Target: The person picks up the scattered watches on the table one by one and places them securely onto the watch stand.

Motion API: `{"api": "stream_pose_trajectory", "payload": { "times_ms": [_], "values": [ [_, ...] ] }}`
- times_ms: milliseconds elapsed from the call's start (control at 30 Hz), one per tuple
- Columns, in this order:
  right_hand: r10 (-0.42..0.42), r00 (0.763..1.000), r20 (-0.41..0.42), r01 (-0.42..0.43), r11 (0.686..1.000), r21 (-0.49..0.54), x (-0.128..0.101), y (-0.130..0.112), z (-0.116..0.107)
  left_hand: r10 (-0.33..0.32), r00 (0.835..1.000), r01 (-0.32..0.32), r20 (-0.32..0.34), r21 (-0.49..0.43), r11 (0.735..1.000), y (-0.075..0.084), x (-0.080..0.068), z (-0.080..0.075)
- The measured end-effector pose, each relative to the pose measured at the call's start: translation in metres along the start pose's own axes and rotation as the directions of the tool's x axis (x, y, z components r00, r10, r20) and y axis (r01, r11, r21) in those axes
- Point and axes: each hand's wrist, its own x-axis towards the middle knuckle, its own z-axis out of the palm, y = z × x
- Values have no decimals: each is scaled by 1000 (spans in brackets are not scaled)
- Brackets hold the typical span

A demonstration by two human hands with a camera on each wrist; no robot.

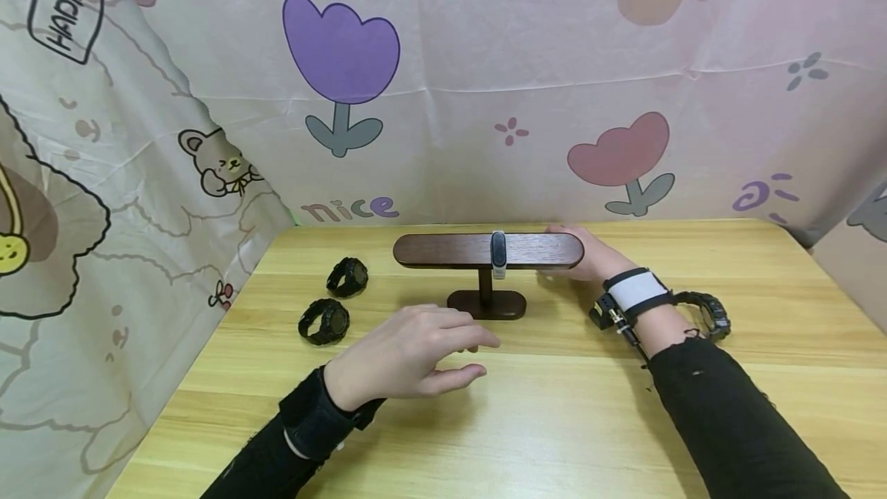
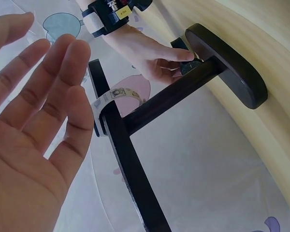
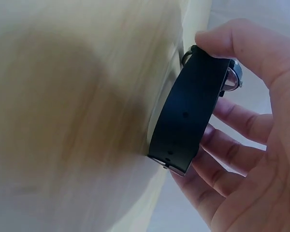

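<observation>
Dark polished wood forms the T-shaped watch stand (image 1: 487, 251), an oval bar on a post and oval foot, standing on the pale grained table (image 1: 554, 406). A slim band watch (image 1: 498, 253) hangs at the bar's middle. From the head view the right hand (image 1: 582, 251) is half hidden behind the bar's right end; only the right wrist view shows its curled fingers (image 3: 241, 125) and thumb gripping a black strapped watch (image 3: 193, 108). The left hand (image 1: 409, 356) hovers before the foot, fingers straight and slightly apart. Two chunky black watches (image 1: 324, 321) lie left of the stand.
</observation>
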Motion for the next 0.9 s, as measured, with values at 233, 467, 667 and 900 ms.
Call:
{"api": "stream_pose_trajectory", "payload": {
  "times_ms": [233,467,667,900],
  "values": [
    [-1,1000,17,1,1000,-30,1,1,0,-5,1000,5,7,-10,1000,-1,0,1],
    [60,998,35,-60,998,0,0,0,0,-16,1000,16,18,-17,1000,-1,-1,2],
    [95,995,41,-96,995,20,-1,1,0,-12,1000,12,13,-15,1000,-2,-1,2],
    [123,992,27,-122,992,-34,-4,6,-2,6,1000,-6,11,-7,1000,-3,-2,3]
  ]
}}
